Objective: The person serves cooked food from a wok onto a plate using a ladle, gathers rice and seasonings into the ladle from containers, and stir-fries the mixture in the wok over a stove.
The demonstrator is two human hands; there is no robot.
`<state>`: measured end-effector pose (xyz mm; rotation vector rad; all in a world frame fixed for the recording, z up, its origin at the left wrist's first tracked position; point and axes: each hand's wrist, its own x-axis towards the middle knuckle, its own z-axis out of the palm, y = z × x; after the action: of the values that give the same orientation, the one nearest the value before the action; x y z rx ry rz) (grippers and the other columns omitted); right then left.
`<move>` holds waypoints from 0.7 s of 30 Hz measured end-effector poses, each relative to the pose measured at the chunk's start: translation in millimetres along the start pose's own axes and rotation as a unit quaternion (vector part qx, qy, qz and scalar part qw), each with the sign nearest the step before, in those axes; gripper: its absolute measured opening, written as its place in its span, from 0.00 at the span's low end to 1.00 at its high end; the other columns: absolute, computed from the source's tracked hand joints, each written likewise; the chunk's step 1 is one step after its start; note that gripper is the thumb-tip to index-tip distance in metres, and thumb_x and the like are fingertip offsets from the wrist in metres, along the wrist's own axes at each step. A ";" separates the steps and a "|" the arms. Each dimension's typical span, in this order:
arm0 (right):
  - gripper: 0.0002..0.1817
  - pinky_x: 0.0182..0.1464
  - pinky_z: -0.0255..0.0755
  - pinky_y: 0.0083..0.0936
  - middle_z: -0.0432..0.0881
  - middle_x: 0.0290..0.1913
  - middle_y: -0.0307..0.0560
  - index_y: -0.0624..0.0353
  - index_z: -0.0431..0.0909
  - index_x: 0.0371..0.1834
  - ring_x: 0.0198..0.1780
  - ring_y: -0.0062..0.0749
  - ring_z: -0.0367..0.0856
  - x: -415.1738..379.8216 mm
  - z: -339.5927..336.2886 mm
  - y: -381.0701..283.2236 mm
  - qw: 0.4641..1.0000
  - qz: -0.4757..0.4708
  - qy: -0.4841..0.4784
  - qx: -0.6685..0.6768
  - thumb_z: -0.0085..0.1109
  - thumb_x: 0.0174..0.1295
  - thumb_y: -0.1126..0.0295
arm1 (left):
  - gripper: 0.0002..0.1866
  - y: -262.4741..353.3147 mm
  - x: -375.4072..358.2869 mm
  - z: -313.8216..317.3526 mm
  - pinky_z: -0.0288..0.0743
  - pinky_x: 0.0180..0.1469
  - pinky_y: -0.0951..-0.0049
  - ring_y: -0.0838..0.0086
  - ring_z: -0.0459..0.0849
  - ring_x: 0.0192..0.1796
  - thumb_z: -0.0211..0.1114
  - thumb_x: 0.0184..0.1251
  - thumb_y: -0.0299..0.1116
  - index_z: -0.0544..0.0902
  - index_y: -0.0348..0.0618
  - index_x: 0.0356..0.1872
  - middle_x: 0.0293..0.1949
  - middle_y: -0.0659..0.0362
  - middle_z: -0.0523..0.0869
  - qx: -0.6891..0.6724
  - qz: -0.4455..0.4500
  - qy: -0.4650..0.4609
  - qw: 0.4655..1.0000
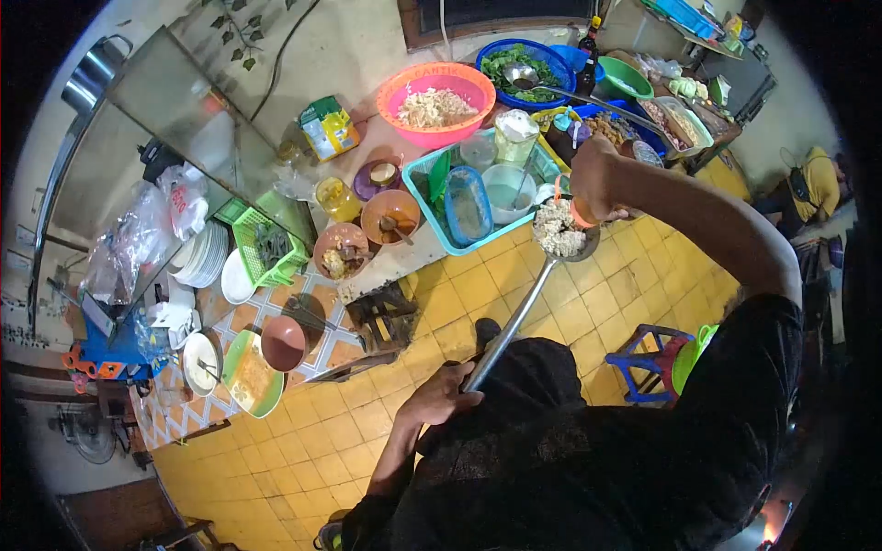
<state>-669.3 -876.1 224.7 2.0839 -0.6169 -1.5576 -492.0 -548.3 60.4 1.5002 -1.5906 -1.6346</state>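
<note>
My left hand is closed around the lower end of a ladle's long metal handle. The ladle points away from me over the floor, and its bowl is heaped with pale, crumbly food. My right hand is closed above the bowl, around a small orange object whose kind I cannot make out. This object overlaps the food's right edge in this view. Just beyond the bowl, a light-blue tray holds a blue-rimmed container, a tub of liquid and a green scoop.
Along the counter stand a pink bowl of pale food, a blue basin of greens and brown bowls. To the left, a tiled table carries plates and a green basket. A blue stool stands on the right.
</note>
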 end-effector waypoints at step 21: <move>0.17 0.35 0.68 0.35 0.86 0.35 0.36 0.44 0.87 0.34 0.37 0.31 0.83 -19.5 28.8 12.5 1.000 -0.003 0.013 -0.001 0.73 0.34 0.63 | 0.23 11.8 35.7 -10.0 0.70 0.52 0.67 0.64 0.79 0.47 0.67 0.60 0.40 0.76 0.35 0.52 0.43 0.46 0.83 0.038 0.001 -0.038 0.999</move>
<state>-703.0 -877.0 239.7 2.1034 -0.5995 -1.5309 -499.9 -586.4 58.9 1.4907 -1.7123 -1.6644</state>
